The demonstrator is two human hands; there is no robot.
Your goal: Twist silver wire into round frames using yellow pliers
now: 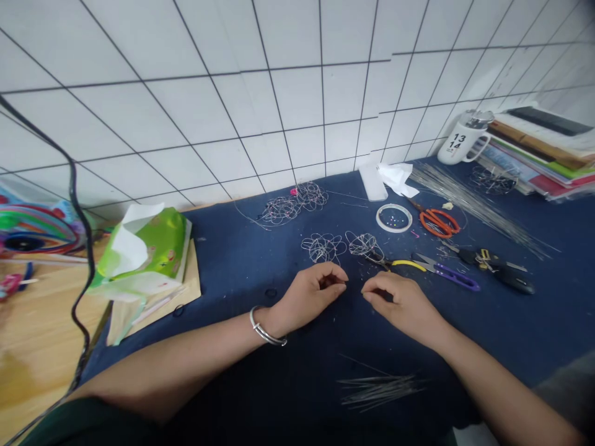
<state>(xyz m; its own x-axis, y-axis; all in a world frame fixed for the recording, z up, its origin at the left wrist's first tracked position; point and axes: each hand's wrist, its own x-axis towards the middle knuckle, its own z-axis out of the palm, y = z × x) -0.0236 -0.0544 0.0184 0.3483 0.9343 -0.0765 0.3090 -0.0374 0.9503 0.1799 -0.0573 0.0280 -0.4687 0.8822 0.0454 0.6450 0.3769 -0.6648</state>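
Over the dark blue cloth, my left hand (pixel 312 294) has its thumb and forefinger pinched together, a silver bangle (pixel 267 328) round the wrist. Facing it across a small gap is my right hand (pixel 403 303), also pinched. Whatever lies between the fingertips is too thin or small to make out. Just beyond the hands are two tangled wire shapes, one on the left (pixel 323 248) and one on the right (pixel 362 244). Yellow-handled pliers (pixel 404 264) lie past my right hand. Nearer my body is a bundle of short straight wires (pixel 379 390).
Purple-handled snips (pixel 455 277), orange scissors (pixel 439 223), a black-handled tool (pixel 511 272) and a white ring dish of beads (pixel 394 218) lie to the right. Long wires (pixel 478 204), a white mug (pixel 461 139) and stacked books stand behind. Green tissues (pixel 158 244) sit left, beside a black cable (pixel 77 217).
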